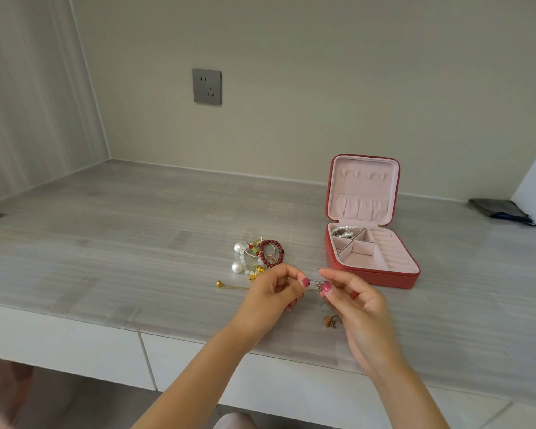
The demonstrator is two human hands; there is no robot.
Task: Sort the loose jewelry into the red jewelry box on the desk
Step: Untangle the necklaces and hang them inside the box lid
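The red jewelry box (pixel 396 278) stands open on the desk, its pink-lined lid upright. A pearl bracelet (pixel 343 231) lies in its back left compartment. My left hand (pixel 274 292) and my right hand (pixel 353 297) pinch a small silver piece (pixel 316 283) between them, just left of the box's front corner. A pile of loose jewelry (pixel 259 255) with big pearls, red beads and gold pieces lies left of my hands. A gold chain with a bead (pixel 220 284) stretches under my left hand. A small amber trinket (pixel 330 322) sits by my right palm.
The grey wood-grain desk (pixel 136 243) runs along a beige wall with a grey socket (pixel 207 86). A dark pouch (pixel 502 210) lies at the far right back corner. White drawer fronts (pixel 75 345) hang below the desk's front edge.
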